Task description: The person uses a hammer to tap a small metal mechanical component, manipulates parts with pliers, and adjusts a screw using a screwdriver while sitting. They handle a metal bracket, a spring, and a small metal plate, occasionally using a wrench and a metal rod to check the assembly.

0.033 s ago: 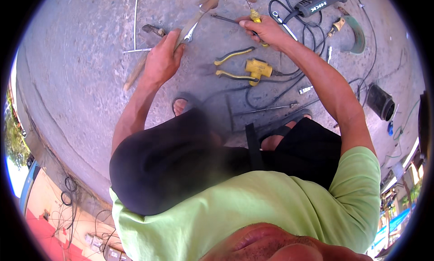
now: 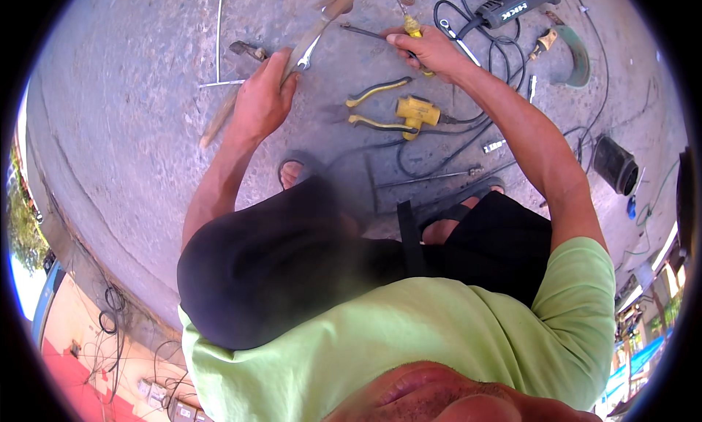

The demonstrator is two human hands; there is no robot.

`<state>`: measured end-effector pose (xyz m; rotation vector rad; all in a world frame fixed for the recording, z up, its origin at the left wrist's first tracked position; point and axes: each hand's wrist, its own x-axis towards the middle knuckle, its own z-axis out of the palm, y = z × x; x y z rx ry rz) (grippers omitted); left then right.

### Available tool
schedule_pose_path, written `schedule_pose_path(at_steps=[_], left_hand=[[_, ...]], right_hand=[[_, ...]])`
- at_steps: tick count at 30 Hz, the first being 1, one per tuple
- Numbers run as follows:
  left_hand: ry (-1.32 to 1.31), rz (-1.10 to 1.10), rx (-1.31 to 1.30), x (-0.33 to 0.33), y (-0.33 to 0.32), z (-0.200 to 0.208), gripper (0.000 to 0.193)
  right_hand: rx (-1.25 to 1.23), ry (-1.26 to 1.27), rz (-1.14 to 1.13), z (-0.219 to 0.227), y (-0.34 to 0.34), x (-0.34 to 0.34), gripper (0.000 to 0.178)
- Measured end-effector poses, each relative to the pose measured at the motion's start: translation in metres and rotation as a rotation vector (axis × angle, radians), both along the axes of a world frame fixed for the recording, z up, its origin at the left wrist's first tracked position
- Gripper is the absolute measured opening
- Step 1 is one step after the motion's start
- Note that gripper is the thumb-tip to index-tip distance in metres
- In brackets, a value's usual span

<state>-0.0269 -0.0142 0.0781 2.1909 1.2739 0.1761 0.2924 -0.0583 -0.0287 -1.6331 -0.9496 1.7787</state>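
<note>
Brown wooden long-handled tool with broad head [image 2: 306,36] lies in the left hand [image 2: 265,96], fingers curled around its handle; it is probably stiff and head-heavy, better held mid-handle. The right hand [image 2: 431,53] pinches a thin dark metal rod [image 2: 362,31]. Below is rough grey concrete floor [image 2: 146,93]; cream-and-red surface [image 2: 64,367] shows at lower left.

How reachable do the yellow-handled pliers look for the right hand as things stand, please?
Probably yes: the pliers lie open on the floor close to the right hand, and nothing covers their upper handle. The hand seems to hold a thin dark tool, though, which may need putting down first.
</note>
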Motion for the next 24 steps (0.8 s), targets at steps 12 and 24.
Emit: schedule_pose_path(at_steps=[12,24], left_hand=[[-0.029,0.07,-0.039,0.006,-0.001,0.004,0.037],[-0.053,0.116,-0.062,-0.001,-0.006,0.002,0.04]], right_hand=[[0.012,-0.03,0.005,0.0,-0.001,0.001,0.039],[0.003,0.012,0.005,0.005,-0.002,-0.002,0.042]])
